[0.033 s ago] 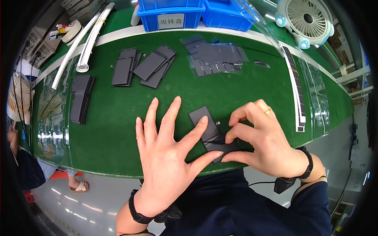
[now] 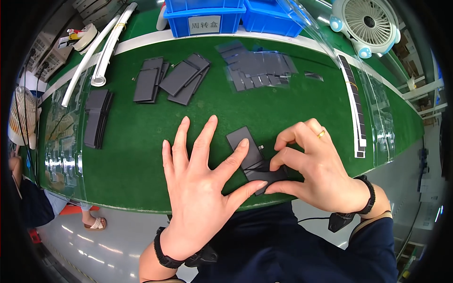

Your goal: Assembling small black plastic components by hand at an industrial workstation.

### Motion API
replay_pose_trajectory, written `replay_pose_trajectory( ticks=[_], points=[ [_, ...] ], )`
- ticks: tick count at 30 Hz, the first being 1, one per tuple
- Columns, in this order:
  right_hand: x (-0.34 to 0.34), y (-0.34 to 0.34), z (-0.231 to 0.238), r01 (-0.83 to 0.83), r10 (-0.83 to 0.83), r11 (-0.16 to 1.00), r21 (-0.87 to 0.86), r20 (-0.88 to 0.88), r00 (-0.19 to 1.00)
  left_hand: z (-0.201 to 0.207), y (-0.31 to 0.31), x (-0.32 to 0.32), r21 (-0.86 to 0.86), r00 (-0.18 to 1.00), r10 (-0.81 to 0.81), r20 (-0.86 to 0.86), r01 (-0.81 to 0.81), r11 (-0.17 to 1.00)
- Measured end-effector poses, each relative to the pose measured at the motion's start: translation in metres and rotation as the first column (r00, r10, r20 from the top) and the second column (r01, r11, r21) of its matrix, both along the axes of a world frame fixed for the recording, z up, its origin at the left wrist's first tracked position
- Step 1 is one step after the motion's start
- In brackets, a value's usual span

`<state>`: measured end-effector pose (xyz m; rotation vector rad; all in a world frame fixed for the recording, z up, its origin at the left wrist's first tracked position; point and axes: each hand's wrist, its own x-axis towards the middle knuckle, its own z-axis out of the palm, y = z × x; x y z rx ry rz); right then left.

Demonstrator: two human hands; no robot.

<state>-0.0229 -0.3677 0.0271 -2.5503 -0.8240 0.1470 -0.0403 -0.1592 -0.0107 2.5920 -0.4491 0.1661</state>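
A flat black battery pack (image 2: 241, 139) with a small metal connector lies tilted on the green tabletop, close to the front edge. My left hand (image 2: 197, 185) is spread, its index fingertip and thumb tip pressing on the pack from the left. At the pack's lower right, my right hand (image 2: 315, 170) has curled fingers pinching a thin black film (image 2: 276, 175). That film lies partly over the pack's lower end and looks creased. How much of it is stuck down cannot be made out.
More black packs (image 2: 181, 78) lie further back, with a stack of them (image 2: 97, 120) at left. Dark film pieces (image 2: 259, 66) overlap at the back. A black-and-white strip (image 2: 353, 104) lies right. Blue bins (image 2: 207, 24), white rolls (image 2: 106, 56) and a fan (image 2: 369, 23) stand beyond.
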Motion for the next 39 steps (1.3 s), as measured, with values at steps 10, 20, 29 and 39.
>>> replay_pose_trajectory(
  ticks=[10,20,29,39],
  points=[
    [0.036,0.007,0.022,-0.052,0.090,0.992,0.113,-0.362,0.928,-0.002,0.001,-0.001,0.004,1.000,-0.003,0.002,0.003,1.000],
    [0.081,0.018,0.019,-0.157,0.090,0.986,-0.058,-0.609,0.788,0.000,0.000,0.001,0.007,1.000,-0.002,-0.006,0.002,1.000],
    [0.063,0.021,0.038,-0.050,0.049,0.999,0.016,-0.639,0.767,-0.002,0.004,0.000,0.013,1.000,0.005,-0.018,-0.005,1.000],
    [0.014,0.005,0.002,-0.116,0.150,0.981,0.154,-0.228,0.962,-0.001,0.002,0.000,0.009,1.000,-0.003,0.005,0.003,1.000]
  ],
)
